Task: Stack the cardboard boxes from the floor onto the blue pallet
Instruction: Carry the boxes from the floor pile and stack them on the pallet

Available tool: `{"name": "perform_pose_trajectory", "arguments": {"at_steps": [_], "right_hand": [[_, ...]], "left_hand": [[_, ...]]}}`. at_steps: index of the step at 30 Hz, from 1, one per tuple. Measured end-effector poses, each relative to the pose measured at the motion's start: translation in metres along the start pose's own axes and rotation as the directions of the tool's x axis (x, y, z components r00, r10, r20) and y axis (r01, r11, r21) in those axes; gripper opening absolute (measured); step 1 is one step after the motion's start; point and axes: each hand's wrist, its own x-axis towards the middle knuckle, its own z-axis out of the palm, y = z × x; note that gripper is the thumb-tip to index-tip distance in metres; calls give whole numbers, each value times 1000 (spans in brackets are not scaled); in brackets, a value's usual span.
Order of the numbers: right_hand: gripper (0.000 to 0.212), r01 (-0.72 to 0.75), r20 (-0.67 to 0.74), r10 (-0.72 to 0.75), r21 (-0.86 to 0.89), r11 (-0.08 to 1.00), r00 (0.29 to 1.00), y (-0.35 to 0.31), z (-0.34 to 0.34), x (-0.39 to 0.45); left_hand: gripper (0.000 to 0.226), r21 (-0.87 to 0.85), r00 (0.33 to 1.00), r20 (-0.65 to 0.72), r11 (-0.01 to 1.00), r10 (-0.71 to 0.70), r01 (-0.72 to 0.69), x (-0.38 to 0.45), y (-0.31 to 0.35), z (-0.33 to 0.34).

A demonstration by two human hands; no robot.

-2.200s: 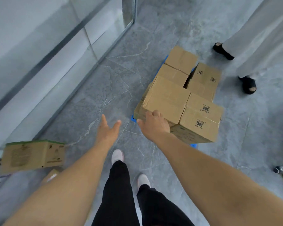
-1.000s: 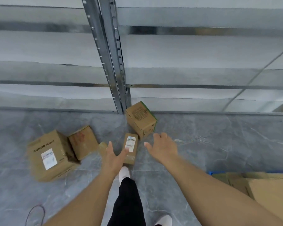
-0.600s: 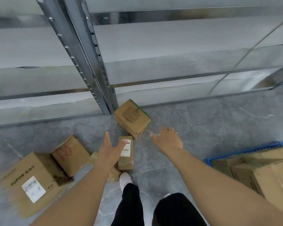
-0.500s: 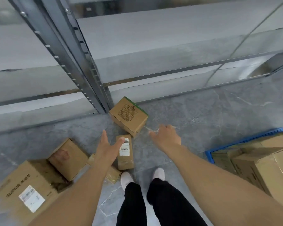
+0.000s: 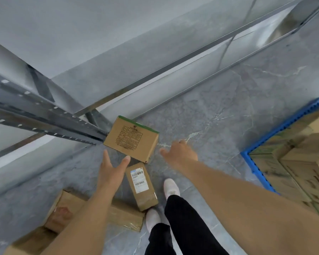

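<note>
Two bare hands are reaching toward a green-edged box [image 5: 131, 139] that is sitting on the grey floor [image 5: 219, 111] against the shelf upright [image 5: 44, 116]. Left hand [image 5: 111, 171] and right hand [image 5: 180, 153] are both spreading slack fingers, gripping nothing. Boxes are lying near the feet: a labelled narrow box [image 5: 141, 185] and a flat box [image 5: 92, 212]. Stacked boxes [image 5: 302, 162] are sitting on the blue pallet [image 5: 265, 142] at right.

Brown green-edged box [image 5: 131, 139], blue pallet [image 5: 254, 166], grey veined floor [image 5: 219, 115].
</note>
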Motion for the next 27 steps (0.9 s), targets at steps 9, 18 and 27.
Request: {"name": "perform_pose_trajectory", "arguments": {"at_steps": [9,18,27], "right_hand": [[39,-45,43,43,52,998,998,-11,74,130],[45,-118,85,99,268,956,991,-16,132,222],[51,-133,143,56,612,779,988,-15,131,221]], "left_hand": [[90,130,997,-53,991,49,-42,151,-20,22],[89,209,992,-122,978,3,23,259,-36,48],[85,187,997,-62,980,-50,61,263,-51,49]]}}
